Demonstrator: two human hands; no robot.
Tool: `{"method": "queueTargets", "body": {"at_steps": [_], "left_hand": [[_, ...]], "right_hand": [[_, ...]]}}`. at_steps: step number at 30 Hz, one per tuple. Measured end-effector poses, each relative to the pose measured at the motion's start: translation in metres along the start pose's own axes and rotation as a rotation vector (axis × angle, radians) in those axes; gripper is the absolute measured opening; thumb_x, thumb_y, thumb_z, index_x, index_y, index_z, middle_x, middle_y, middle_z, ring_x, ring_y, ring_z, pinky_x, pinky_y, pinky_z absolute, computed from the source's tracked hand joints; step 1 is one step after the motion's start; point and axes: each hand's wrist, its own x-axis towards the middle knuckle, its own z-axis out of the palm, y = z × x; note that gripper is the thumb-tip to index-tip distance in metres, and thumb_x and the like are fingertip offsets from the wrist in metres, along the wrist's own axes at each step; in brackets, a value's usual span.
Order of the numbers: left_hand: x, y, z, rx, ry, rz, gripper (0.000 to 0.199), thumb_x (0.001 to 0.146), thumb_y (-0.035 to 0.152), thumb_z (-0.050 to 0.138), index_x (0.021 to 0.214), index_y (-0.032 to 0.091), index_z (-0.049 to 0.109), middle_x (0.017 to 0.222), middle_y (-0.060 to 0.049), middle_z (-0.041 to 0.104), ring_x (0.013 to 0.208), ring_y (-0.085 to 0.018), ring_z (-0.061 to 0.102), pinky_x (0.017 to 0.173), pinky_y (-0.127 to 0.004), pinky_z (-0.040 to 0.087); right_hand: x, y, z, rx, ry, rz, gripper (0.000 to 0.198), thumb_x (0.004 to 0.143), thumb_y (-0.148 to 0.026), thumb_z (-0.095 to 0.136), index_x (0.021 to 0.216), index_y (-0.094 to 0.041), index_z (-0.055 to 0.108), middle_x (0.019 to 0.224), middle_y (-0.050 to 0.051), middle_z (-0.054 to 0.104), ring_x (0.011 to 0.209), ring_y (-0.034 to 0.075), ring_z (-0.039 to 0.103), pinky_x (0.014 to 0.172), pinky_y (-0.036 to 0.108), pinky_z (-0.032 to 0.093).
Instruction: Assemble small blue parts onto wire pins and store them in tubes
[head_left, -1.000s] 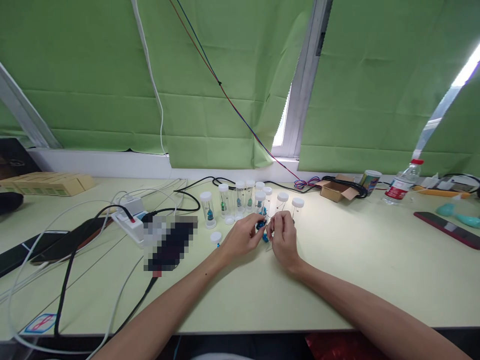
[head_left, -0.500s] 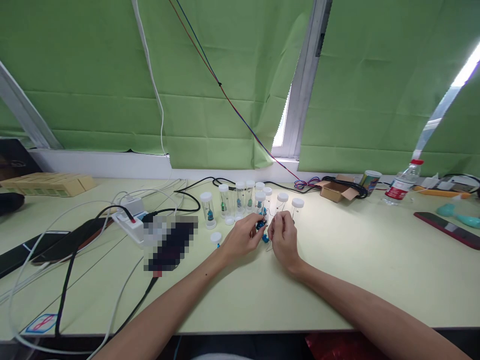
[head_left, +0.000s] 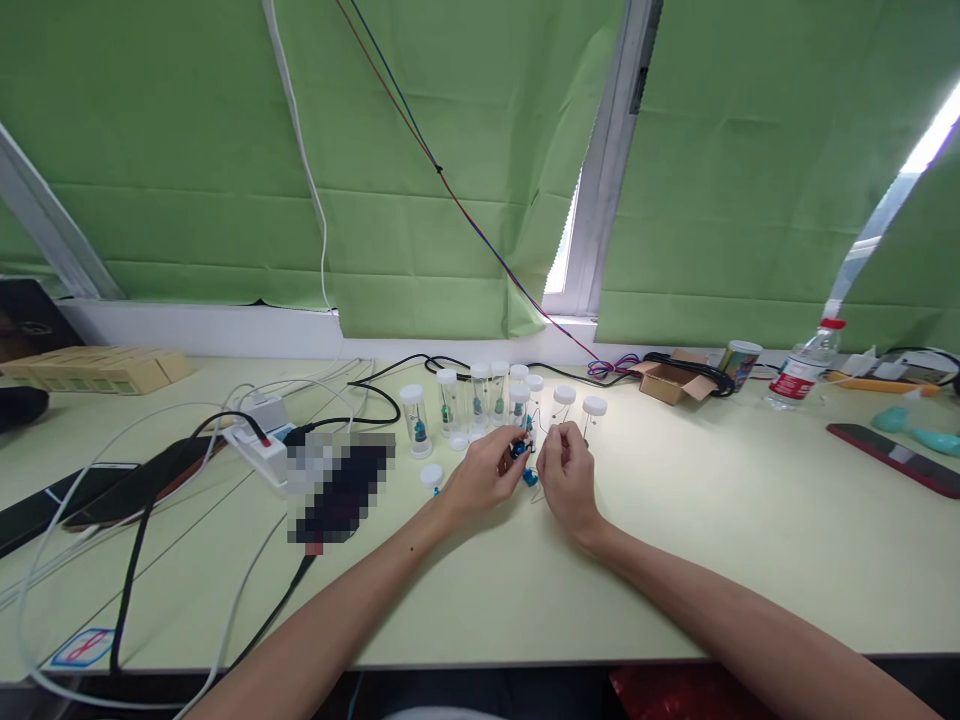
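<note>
My left hand (head_left: pixel 484 472) pinches a small blue piece with dark parts (head_left: pixel 518 449) between thumb and fingertips. Close beside it, my right hand (head_left: pixel 568 480) is closed, its fingertips pressed together near a thin dark wire (head_left: pixel 538 418); what they grip is too small to make out. Another small blue piece (head_left: pixel 530 477) lies on the table between the hands. Behind them stand several clear tubes with white caps, among them a tube (head_left: pixel 418 420) holding a blue item and a tube (head_left: pixel 448 405) with a green one. A white cap (head_left: pixel 431 475) sits left of my left hand.
On the left are a white power strip (head_left: pixel 259 455), tangled cables, a blurred dark device (head_left: pixel 345 495) and a brown case (head_left: pixel 146 485). An open cardboard box (head_left: pixel 667 382), a can (head_left: pixel 739 363), a water bottle (head_left: pixel 802 370) and a red-edged phone (head_left: pixel 896 458) are to the right.
Both hands stay almost in place. The fingers of my left hand and the blue piece shift slightly, and the small gap between the two hands looks a little wider.
</note>
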Motion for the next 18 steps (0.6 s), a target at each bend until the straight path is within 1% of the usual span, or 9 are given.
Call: {"method": "queueTargets", "body": {"at_steps": [4,12,18], "left_hand": [[0.0,-0.0003,-0.0002,0.005,0.0,0.004,0.017,0.091,0.025,0.049,0.106,0.019,0.055,0.084,-0.002,0.062,0.062,-0.01,0.051,0.06,-0.024,0.043],[0.0019,0.0008,0.0,-0.032,0.043,0.009,0.017,0.09,0.024,0.051,0.105,0.018,0.056,0.085,-0.003,0.064,0.062,-0.01,0.052,0.059,-0.023,0.045],[0.005,0.0025,-0.0007,-0.056,0.017,-0.048,0.013,0.088,0.026,0.053,0.095,0.018,0.059,0.079,-0.002,0.062,0.061,-0.011,0.052,0.058,-0.023,0.046]], "right_hand": [[0.0003,-0.0002,0.0001,-0.003,0.01,0.014,0.031,0.098,-0.042,0.04,0.074,-0.024,0.034,0.057,-0.007,0.037,0.049,0.011,0.037,0.05,0.024,0.034],[0.0006,0.004,-0.0003,-0.002,-0.003,0.048,0.029,0.097,-0.04,0.041,0.074,-0.023,0.036,0.06,-0.007,0.037,0.053,0.01,0.036,0.052,0.023,0.033],[0.0008,0.0008,0.0001,-0.017,-0.03,0.065,0.029,0.095,-0.04,0.043,0.073,-0.023,0.038,0.059,-0.006,0.038,0.053,0.01,0.038,0.052,0.024,0.034]]}}
